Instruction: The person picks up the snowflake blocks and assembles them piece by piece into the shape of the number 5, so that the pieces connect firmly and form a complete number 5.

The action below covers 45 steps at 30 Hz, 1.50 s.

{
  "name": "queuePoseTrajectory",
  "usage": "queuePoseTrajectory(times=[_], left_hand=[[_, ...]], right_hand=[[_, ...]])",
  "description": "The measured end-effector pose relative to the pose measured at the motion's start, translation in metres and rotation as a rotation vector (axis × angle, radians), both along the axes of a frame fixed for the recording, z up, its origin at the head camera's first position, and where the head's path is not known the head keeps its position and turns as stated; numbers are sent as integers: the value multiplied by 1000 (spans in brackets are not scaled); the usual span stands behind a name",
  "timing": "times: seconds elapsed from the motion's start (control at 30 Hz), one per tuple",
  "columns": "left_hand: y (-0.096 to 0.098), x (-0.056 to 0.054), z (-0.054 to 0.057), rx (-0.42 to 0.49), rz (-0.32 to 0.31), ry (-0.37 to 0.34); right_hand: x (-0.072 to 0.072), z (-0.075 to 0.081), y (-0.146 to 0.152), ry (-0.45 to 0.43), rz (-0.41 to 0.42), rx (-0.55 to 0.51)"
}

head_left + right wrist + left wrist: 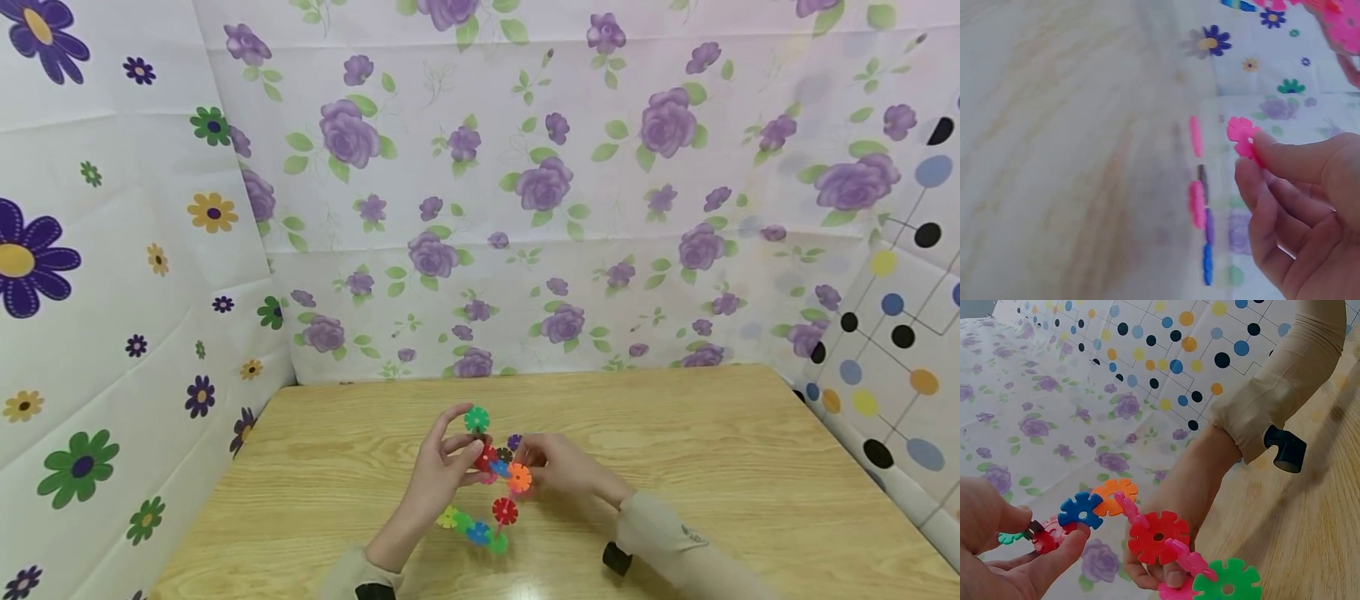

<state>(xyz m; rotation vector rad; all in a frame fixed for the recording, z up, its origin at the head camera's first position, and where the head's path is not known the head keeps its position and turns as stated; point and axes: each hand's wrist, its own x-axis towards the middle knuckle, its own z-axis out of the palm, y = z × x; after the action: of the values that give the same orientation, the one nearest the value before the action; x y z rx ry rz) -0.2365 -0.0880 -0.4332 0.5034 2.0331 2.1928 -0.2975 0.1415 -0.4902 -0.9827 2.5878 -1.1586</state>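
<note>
My left hand (442, 477) pinches a chain of slotted plastic snowflake discs near a red disc (486, 457). A green disc (477, 419) stands up at the chain's upper end. From the grip the chain runs through a blue disc (1082, 511), an orange disc (519, 477) and a red disc (1159, 537), then bends toward yellow-green and blue discs (478, 533) lower down. My right hand (555, 465) is just right of the chain. Between its thumb and finger it pinches a single pink snowflake disc (1242, 134), apart from the chain in the right wrist view.
Beyond the chain, several discs lie on the wooden table (315, 467), among them a purple disc (514, 442) and a dark disc (503, 455). Flowered cloth (465, 208) hangs behind the table. A black device (617, 558) is fixed at the right sleeve.
</note>
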Motion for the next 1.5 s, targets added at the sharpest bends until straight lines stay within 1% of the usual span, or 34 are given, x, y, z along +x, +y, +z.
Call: queuePoseTrajectory(times=[0.13,0.2,0.23,0.33,0.47,0.57,0.7,0.8,1.03,1.2,1.27,1.5], left_hand=[[1,0,0,2,1,1],[2,0,-1,2,3,-21],[2,0,-1,2,8,-40],[3,0,-2,-3,3,-64],[3,0,-4,-22,-15,-73],[3,1,-4,-48,-41,-75],[3,1,-3,-77,-72,-82],[5,1,-3,-83,-79,-87],[7,1,-2,-85,-78,-81],[8,1,-2,-76,-93,-95],[8,1,-2,-73,-101,-97],[9,3,0,-93,-104,-86]], right_hand=[[-1,9,4,31,-21,-84],[-1,13,5,47,-33,-122],[-1,15,6,47,-39,-141],[0,21,6,46,-63,-185],[3,28,5,40,-110,-223],[5,33,5,52,-137,-258],[6,38,6,77,-150,-305],[6,42,6,96,-159,-327],[12,57,3,107,-181,-348],[27,80,-2,127,-165,-338],[32,88,-3,152,-153,-331],[35,94,-6,297,-118,-303]])
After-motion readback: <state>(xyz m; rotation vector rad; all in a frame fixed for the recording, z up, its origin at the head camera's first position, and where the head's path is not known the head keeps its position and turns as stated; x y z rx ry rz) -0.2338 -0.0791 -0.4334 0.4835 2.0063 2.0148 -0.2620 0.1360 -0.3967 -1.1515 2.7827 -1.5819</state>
